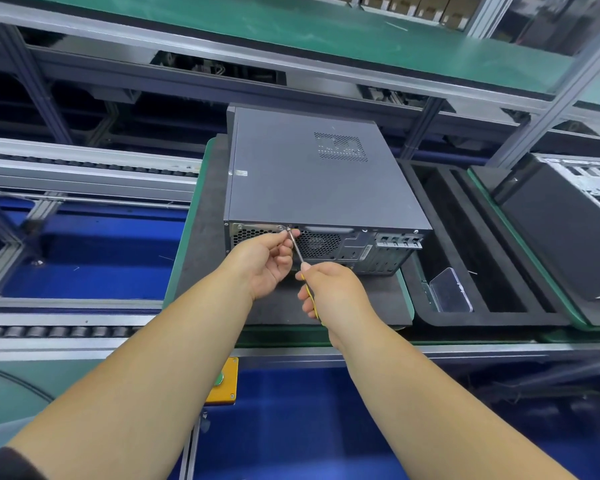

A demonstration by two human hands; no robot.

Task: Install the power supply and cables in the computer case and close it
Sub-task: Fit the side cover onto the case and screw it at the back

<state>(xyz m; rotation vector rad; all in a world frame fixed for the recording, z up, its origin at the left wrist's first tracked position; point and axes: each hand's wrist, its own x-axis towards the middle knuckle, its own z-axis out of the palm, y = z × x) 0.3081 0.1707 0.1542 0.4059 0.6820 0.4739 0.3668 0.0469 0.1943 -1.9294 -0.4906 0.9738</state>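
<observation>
Your right hand is clenched around a screwdriver, and your palm hides most of its yellow-and-black striped handle; only a sliver of the grip and the thin metal shaft show. The tip meets the top edge of the rear panel, where your left hand pinches the shaft near a screw too small to make out clearly. Your left fingers cover part of the honeycomb vent behind them.

The computer case lies flat on a dark foam mat, its smooth grey side panel on and facing up, with a rectangular patch of perforated holes near the far right. A round fan grille and a row of slot covers show on the rear face.

Just right of the mat, a black foam tray holds a clear plastic box. A second case is cut off at the right edge.
</observation>
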